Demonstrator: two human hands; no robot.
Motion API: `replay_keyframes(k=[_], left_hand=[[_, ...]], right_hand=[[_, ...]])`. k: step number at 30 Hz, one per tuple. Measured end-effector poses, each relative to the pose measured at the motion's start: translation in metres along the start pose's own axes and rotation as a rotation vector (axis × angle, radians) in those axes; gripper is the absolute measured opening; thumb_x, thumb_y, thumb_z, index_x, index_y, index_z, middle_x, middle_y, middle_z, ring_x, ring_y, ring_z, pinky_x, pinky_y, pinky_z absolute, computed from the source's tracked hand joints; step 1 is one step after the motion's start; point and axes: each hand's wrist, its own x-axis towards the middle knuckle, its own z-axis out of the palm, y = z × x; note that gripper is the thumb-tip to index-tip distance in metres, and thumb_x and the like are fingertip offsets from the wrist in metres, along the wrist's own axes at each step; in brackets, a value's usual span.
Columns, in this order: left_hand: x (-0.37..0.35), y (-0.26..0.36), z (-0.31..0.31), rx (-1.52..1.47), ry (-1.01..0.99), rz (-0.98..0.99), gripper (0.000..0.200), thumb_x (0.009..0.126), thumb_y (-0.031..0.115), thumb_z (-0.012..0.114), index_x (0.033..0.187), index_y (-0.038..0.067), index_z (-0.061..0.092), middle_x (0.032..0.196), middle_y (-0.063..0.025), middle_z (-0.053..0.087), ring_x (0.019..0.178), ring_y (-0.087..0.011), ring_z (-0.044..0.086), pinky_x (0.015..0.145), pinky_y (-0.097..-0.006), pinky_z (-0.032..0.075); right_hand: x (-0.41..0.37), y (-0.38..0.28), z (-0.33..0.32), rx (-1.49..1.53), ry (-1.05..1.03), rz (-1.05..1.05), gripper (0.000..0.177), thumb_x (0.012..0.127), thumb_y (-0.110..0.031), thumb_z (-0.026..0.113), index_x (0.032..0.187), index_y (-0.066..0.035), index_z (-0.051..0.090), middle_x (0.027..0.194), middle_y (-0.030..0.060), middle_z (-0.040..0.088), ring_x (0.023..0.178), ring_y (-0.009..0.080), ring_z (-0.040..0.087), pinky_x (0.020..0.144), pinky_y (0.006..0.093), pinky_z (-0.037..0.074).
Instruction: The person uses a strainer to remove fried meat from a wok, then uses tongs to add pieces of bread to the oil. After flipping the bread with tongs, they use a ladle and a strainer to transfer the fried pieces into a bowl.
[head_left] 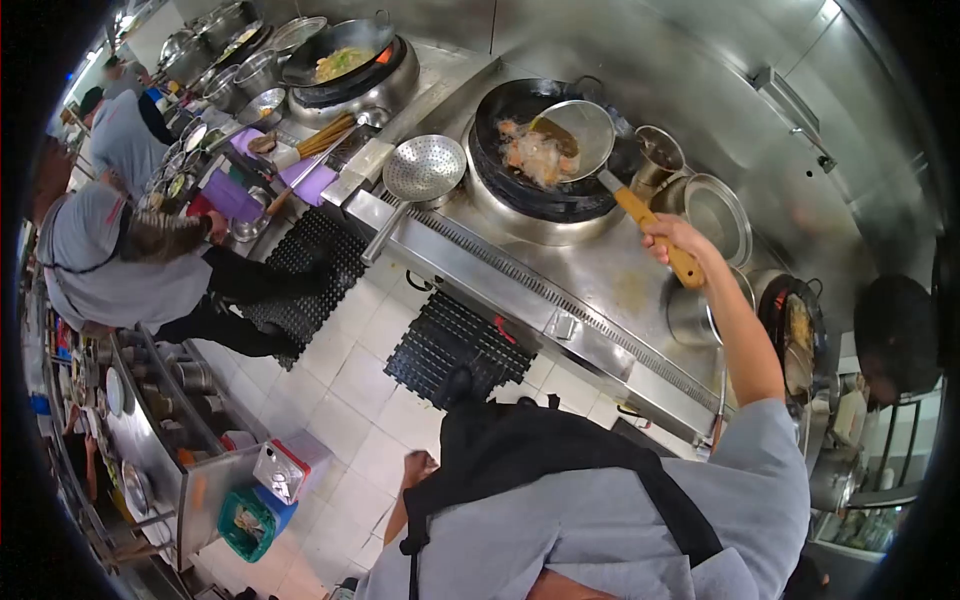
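My right hand (pixel 676 240) is closed around the wooden handle of a wire-mesh skimmer (pixel 592 128). The skimmer's round head is over a black wok (pixel 508 98) on the range. Pieces of food (pixel 535 152) bubble in pale foam inside the wok, partly behind the mesh. My left hand (pixel 420 467) hangs low by my side, over the floor, with its fingers curled in and nothing visible in them.
A perforated ladle (pixel 425 168) rests left of the wok. Metal pots (pixel 712 215) stand to the right, along with another pan (pixel 795 335). A second wok (pixel 345 60) holds food at the upper left. Co-workers (pixel 120 250) stand at left; a green bin (pixel 246 522) is on the floor.
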Motion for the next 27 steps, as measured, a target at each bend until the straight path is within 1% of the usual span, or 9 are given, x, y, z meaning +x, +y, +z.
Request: replay_keyframes(k=[2, 3, 10, 13, 16, 18, 22, 25, 27], left_hand=[[0.051, 0.013, -0.045, -0.79, 0.044, -0.531, 0.02, 0.094, 0.027, 0.055, 0.098, 0.007, 0.058, 0.076, -0.0084, 0.064, 0.065, -0.0208, 0.067, 0.05, -0.0328, 0.053], [0.076, 0.022, -0.066, -0.705, 0.112, -0.487, 0.02, 0.096, 0.026, 0.053, 0.104, 0.008, 0.056, 0.081, -0.0087, 0.065, 0.066, -0.0205, 0.067, 0.05, -0.0318, 0.052], [0.192, 0.091, -0.182, -0.643, 0.23, -0.451, 0.022, 0.093, 0.016, 0.057, 0.113, 0.006, 0.055, 0.078, -0.007, 0.064, 0.062, -0.0182, 0.067, 0.047, -0.0279, 0.047], [0.204, 0.091, -0.188, -0.568, 0.14, -0.492, 0.026, 0.092, 0.019, 0.057, 0.115, 0.008, 0.055, 0.084, -0.0094, 0.066, 0.07, -0.0224, 0.068, 0.057, -0.0344, 0.05], [0.191, 0.085, -0.176, -0.546, 0.033, -0.491, 0.023, 0.092, 0.021, 0.055, 0.111, 0.008, 0.056, 0.083, -0.0099, 0.065, 0.07, -0.0234, 0.068, 0.056, -0.0337, 0.05], [0.184, 0.084, -0.164, -0.436, -0.049, -0.608, 0.02, 0.091, 0.021, 0.055, 0.107, 0.008, 0.057, 0.082, -0.0098, 0.064, 0.07, -0.0232, 0.068, 0.055, -0.0327, 0.049], [0.16, 0.082, -0.146, -0.522, -0.146, -0.744, 0.012, 0.093, 0.018, 0.052, 0.1, 0.009, 0.057, 0.074, -0.0058, 0.062, 0.061, -0.0204, 0.066, 0.047, -0.031, 0.044], [0.154, 0.046, -0.145, -0.839, -0.331, -0.76, 0.014, 0.093, 0.018, 0.052, 0.102, 0.009, 0.057, 0.075, -0.0067, 0.063, 0.062, -0.0209, 0.067, 0.046, -0.031, 0.044], [0.15, 0.072, -0.14, -0.532, -0.223, -0.716, 0.014, 0.093, 0.016, 0.051, 0.103, 0.008, 0.057, 0.075, -0.0072, 0.063, 0.061, -0.021, 0.067, 0.046, -0.0307, 0.043]], right_hand=[[0.003, -0.005, 0.032, 0.108, -0.039, 0.025, 0.024, 0.094, -0.012, 0.054, 0.115, -0.006, 0.044, 0.076, 0.0045, 0.054, 0.047, 0.007, 0.045, 0.037, 0.0229, 0.04], [0.012, -0.003, 0.04, 0.206, -0.127, 0.007, 0.019, 0.094, -0.01, 0.055, 0.108, -0.006, 0.044, 0.077, 0.0052, 0.055, 0.05, 0.009, 0.047, 0.041, 0.0234, 0.041], [0.06, 0.01, 0.099, 0.571, -0.265, 0.034, 0.014, 0.097, -0.011, 0.049, 0.106, -0.009, 0.038, 0.078, 0.0038, 0.049, 0.054, 0.0074, 0.043, 0.043, 0.0224, 0.04], [0.069, 0.005, 0.118, 0.565, -0.233, -0.039, 0.015, 0.097, -0.011, 0.049, 0.108, -0.01, 0.039, 0.078, 0.0038, 0.049, 0.054, 0.0066, 0.044, 0.042, 0.0215, 0.04], [0.073, 0.013, 0.125, 0.693, -0.221, -0.015, 0.019, 0.097, -0.01, 0.049, 0.113, -0.008, 0.039, 0.078, 0.0033, 0.049, 0.054, 0.005, 0.044, 0.041, 0.0196, 0.039], [0.086, 0.006, 0.12, 0.769, -0.263, -0.014, 0.022, 0.097, -0.01, 0.049, 0.116, -0.007, 0.04, 0.078, 0.0028, 0.049, 0.054, 0.004, 0.043, 0.041, 0.0185, 0.039], [0.108, 0.017, 0.117, 0.928, -0.345, -0.042, 0.025, 0.097, -0.01, 0.052, 0.119, -0.005, 0.041, 0.076, 0.0019, 0.048, 0.054, 0.0034, 0.043, 0.041, 0.017, 0.04], [0.108, 0.019, 0.127, 0.938, -0.306, -0.063, 0.026, 0.096, -0.011, 0.052, 0.119, -0.005, 0.042, 0.076, 0.0021, 0.048, 0.055, 0.0028, 0.043, 0.041, 0.0164, 0.039], [0.11, 0.018, 0.127, 0.952, -0.321, -0.126, 0.026, 0.097, -0.012, 0.053, 0.119, -0.005, 0.043, 0.077, 0.0024, 0.049, 0.055, 0.0023, 0.043, 0.041, 0.0164, 0.039]])
